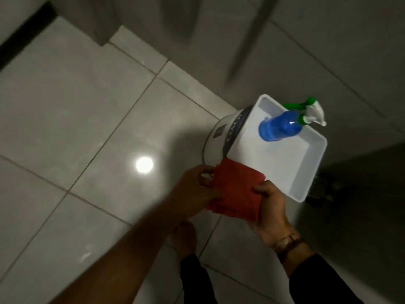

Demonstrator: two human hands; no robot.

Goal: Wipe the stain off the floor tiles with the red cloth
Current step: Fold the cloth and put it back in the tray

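Note:
Both hands hold a folded red cloth (237, 190) in the air, just in front of a white tray. My left hand (195, 193) grips its left edge with the fingers curled around it. My right hand (270, 207) pinches its right side, thumb on top. Below lie pale grey floor tiles (87, 119) with dark grout lines and a bright lamp reflection. I cannot make out a stain on the tiles in this dim, blurred view.
A white tray (306, 172) rests on a white round bucket (221, 137), with a blue spray bottle (282, 126) lying in it, its green-and-white trigger over the rim. A bare foot (186, 236) stands below the cloth. A dark floor drain (322, 189) sits right of the tray.

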